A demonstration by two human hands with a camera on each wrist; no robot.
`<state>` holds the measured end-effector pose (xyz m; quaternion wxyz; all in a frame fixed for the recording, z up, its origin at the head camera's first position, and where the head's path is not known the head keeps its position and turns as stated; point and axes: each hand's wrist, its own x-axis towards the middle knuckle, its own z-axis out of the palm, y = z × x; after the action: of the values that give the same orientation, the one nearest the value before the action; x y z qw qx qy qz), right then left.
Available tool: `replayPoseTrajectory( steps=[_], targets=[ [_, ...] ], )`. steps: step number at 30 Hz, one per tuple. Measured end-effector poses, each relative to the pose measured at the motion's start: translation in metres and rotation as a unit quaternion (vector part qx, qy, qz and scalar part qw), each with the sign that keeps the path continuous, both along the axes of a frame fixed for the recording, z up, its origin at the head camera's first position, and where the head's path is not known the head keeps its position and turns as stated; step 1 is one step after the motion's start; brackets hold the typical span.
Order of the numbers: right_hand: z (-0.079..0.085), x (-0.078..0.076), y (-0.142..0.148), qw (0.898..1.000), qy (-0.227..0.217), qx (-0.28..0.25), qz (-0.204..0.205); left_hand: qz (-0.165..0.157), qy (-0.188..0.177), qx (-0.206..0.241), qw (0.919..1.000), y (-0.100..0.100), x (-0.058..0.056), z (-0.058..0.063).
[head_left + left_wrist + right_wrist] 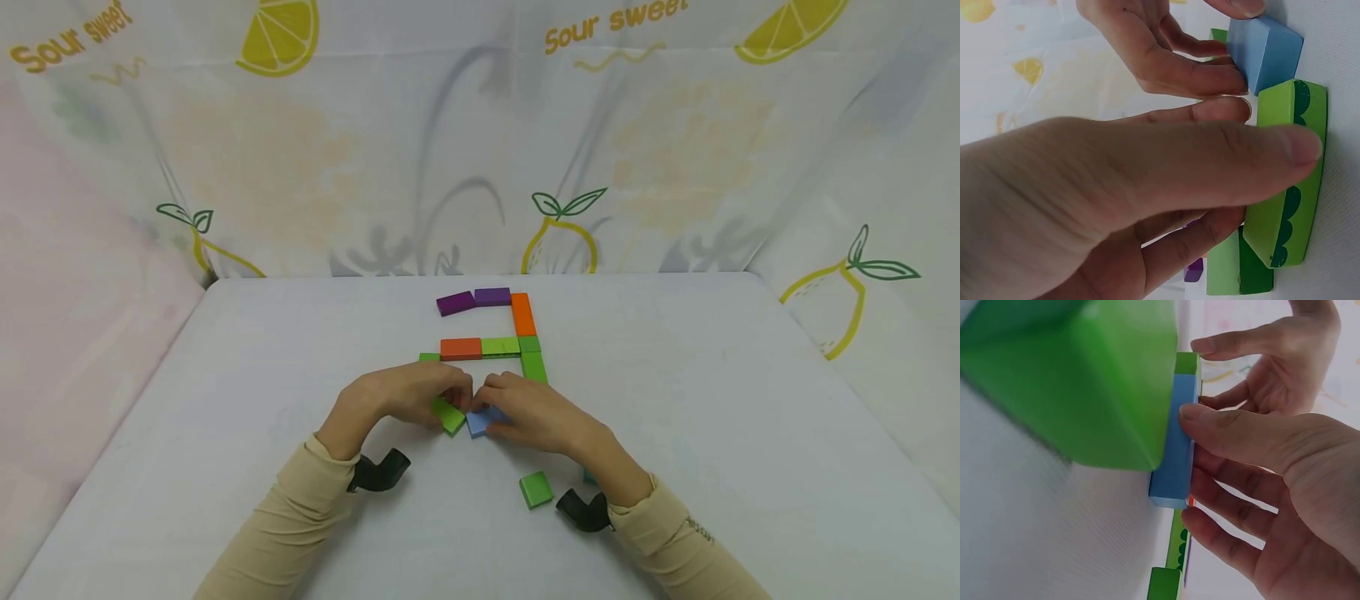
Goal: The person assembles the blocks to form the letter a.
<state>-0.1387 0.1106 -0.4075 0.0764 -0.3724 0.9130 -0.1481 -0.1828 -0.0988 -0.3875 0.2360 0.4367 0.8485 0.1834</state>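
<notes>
My left hand (408, 392) pinches a light green block (450, 417), its thumb across the face with dark green scallops in the left wrist view. My right hand (536, 412) holds a blue block (478, 423) between thumb and fingers. The two blocks meet end to end near the middle of the table, with both hands' fingertips close together. In the right wrist view the long blue block (1175, 450) lies low over the white surface, partly behind a big near green block (1079, 394). Another green block (429, 357) shows just beyond my left hand.
Beyond the hands, a line of blocks turns corners: dark purple (456, 302), purple (492, 296), orange (523, 314), green (534, 367), light green (500, 347) and red-orange (461, 348). Nearer lie a loose green block (536, 489) and a teal one (588, 477), mostly hidden by my right wrist.
</notes>
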Motion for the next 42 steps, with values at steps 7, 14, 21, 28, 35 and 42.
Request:
replayPoseTrajectory(
  steps=[7,14,21,28,35,42],
  targets=[
    [0.010,-0.002,0.009,0.998,-0.039,-0.029,-0.034,0.007,0.019,0.007,0.9998,0.003,0.001,0.001],
    [0.015,-0.001,0.026,0.995,-0.074,-0.048,-0.052,0.000,0.043,0.035,0.9985,0.009,0.002,0.001],
    [0.012,0.006,0.039,0.994,-0.101,-0.034,-0.037,-0.005,0.045,0.033,0.9984,0.014,0.003,0.000],
    [0.011,0.016,0.047,0.983,-0.184,-0.026,-0.009,-0.005,0.028,0.019,0.9994,0.018,0.005,-0.005],
    [0.017,0.028,0.048,0.972,-0.233,0.022,-0.009,-0.011,0.029,0.018,0.9994,0.020,0.005,-0.010],
    [0.021,0.035,0.044,0.970,-0.236,0.050,-0.006,-0.013,0.029,0.016,0.9994,0.020,0.005,-0.011]
  ],
)
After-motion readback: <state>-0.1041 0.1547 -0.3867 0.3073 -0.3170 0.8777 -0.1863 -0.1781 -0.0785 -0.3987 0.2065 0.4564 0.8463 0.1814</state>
